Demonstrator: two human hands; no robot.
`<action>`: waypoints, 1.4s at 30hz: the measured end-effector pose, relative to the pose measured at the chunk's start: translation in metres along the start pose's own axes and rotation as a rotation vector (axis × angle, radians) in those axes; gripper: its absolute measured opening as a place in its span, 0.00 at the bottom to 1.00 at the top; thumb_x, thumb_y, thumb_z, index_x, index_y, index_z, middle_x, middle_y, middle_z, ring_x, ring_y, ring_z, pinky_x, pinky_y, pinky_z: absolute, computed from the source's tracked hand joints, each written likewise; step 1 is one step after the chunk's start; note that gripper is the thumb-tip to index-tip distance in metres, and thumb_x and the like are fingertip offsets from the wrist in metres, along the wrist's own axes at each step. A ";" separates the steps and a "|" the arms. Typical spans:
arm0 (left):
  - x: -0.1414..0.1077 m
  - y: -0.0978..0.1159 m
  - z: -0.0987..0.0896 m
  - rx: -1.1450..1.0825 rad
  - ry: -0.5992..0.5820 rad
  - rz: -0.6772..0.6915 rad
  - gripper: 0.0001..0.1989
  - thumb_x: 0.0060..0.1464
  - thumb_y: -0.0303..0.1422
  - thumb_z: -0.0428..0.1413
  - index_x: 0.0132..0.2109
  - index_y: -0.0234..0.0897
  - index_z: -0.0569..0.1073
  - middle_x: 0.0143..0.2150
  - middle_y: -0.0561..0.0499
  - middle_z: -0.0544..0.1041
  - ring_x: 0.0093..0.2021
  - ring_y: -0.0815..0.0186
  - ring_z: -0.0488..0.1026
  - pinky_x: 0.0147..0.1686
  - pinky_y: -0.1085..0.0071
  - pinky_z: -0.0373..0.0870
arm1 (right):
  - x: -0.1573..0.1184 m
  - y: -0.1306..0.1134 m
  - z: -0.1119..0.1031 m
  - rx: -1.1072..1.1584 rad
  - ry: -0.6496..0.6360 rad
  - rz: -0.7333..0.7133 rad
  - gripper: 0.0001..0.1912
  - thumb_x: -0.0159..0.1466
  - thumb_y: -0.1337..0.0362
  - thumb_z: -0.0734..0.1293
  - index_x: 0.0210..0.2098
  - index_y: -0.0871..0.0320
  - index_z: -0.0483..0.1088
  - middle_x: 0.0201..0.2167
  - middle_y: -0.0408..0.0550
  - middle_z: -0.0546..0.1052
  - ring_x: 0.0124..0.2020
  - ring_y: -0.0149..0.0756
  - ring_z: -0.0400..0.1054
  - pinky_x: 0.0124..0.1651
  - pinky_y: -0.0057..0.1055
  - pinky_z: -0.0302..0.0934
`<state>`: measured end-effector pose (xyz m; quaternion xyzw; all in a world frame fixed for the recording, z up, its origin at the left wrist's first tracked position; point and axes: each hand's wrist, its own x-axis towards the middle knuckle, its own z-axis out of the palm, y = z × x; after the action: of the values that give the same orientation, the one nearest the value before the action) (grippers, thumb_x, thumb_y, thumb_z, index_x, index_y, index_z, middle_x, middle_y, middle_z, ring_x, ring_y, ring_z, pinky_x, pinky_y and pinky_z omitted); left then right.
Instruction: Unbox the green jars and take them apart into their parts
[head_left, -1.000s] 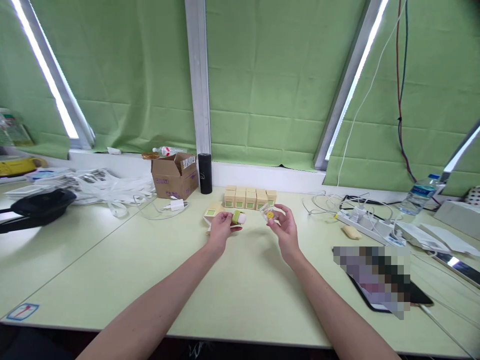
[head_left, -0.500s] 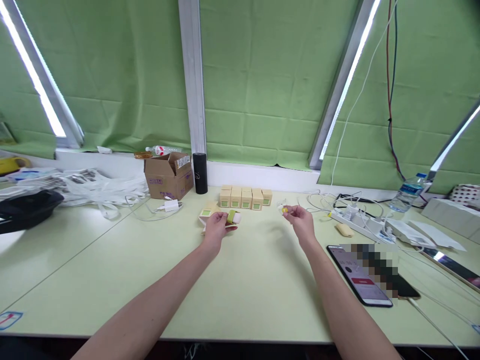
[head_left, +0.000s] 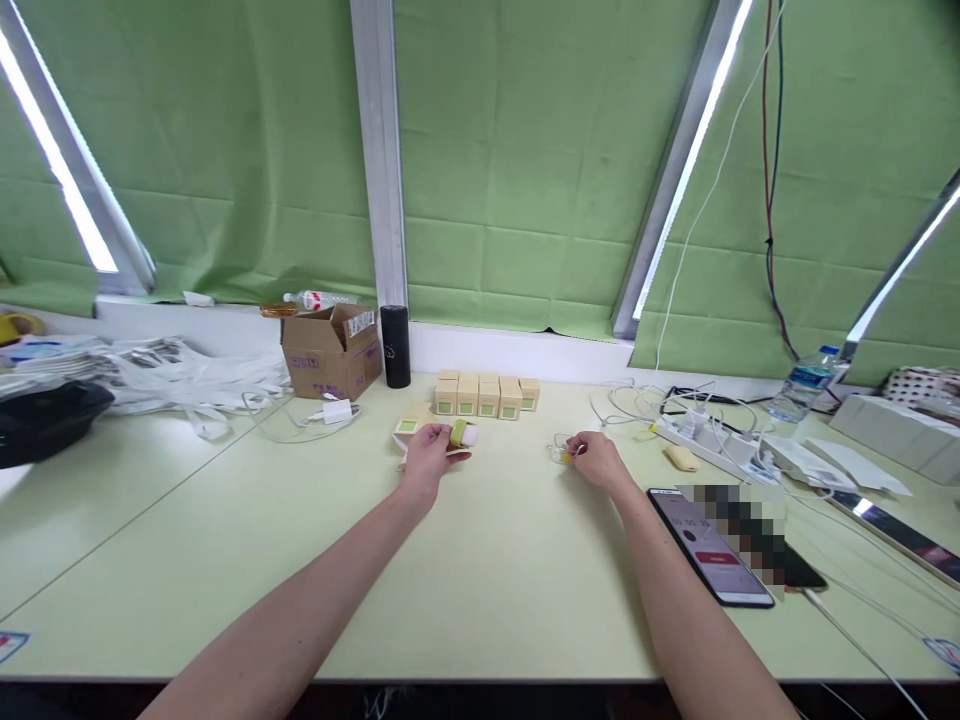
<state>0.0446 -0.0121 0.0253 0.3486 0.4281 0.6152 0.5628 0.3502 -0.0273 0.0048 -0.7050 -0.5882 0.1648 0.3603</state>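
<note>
My left hand point(head_left: 427, 465) is closed on a small green-and-white item point(head_left: 463, 434) that pokes out past the fingertips. An opened beige carton point(head_left: 407, 428) with a green label shows behind that hand; whether the fingers grip it too, I cannot tell. My right hand point(head_left: 600, 462) pinches a small coil of thin clear-white cord with a yellow part point(head_left: 559, 452), low at the tabletop. Behind both hands, several small beige boxes point(head_left: 488, 397) with green labels stand in a row.
A cardboard box point(head_left: 330, 360) and a black cylinder point(head_left: 395, 347) stand at the back left, near a white charger point(head_left: 337, 411). On the right lie phones point(head_left: 709, 550), a power strip point(head_left: 705, 445) with tangled cables, a beige oval object point(head_left: 681, 458) and a water bottle point(head_left: 804, 385).
My right hand has come down and nearer with the coiled cord, from above the table to its surface. My left hand keeps its hold, and the view has shifted slightly.
</note>
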 end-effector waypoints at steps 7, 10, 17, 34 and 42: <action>0.000 0.000 0.001 -0.031 -0.015 -0.035 0.07 0.65 0.26 0.56 0.35 0.34 0.71 0.32 0.48 0.80 0.29 0.67 0.80 0.36 0.65 0.83 | -0.004 -0.015 -0.009 -0.098 0.156 -0.088 0.22 0.50 0.78 0.65 0.42 0.52 0.74 0.45 0.50 0.79 0.51 0.47 0.70 0.48 0.37 0.63; -0.001 -0.001 0.002 -0.044 -0.055 -0.074 0.06 0.62 0.25 0.57 0.35 0.34 0.71 0.32 0.46 0.81 0.29 0.65 0.80 0.36 0.64 0.83 | -0.015 -0.035 0.000 -0.047 0.348 -0.382 0.20 0.55 0.76 0.64 0.45 0.53 0.71 0.52 0.51 0.77 0.57 0.51 0.66 0.59 0.49 0.62; -0.014 0.003 0.004 -0.052 -0.224 -0.158 0.03 0.51 0.22 0.59 0.33 0.32 0.72 0.30 0.42 0.82 0.29 0.61 0.81 0.36 0.65 0.81 | -0.062 -0.087 0.050 0.060 0.177 -0.888 0.28 0.65 0.71 0.64 0.64 0.51 0.63 0.59 0.55 0.74 0.62 0.53 0.65 0.63 0.56 0.63; -0.020 0.001 0.002 0.127 -0.458 -0.274 0.04 0.42 0.30 0.58 0.28 0.34 0.74 0.21 0.47 0.76 0.18 0.67 0.70 0.15 0.76 0.57 | -0.075 -0.091 0.057 0.346 -0.052 -0.824 0.29 0.64 0.71 0.67 0.63 0.47 0.66 0.56 0.52 0.76 0.57 0.48 0.69 0.52 0.48 0.72; -0.022 -0.002 0.005 0.142 -0.459 -0.212 0.09 0.49 0.36 0.63 0.33 0.34 0.75 0.28 0.47 0.78 0.25 0.65 0.76 0.21 0.73 0.65 | -0.072 -0.092 0.059 0.492 -0.030 -0.652 0.22 0.61 0.68 0.70 0.54 0.50 0.70 0.51 0.50 0.76 0.52 0.45 0.71 0.51 0.44 0.71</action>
<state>0.0523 -0.0331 0.0267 0.4710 0.3655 0.4261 0.6805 0.2277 -0.0723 0.0154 -0.3719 -0.7289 0.1881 0.5431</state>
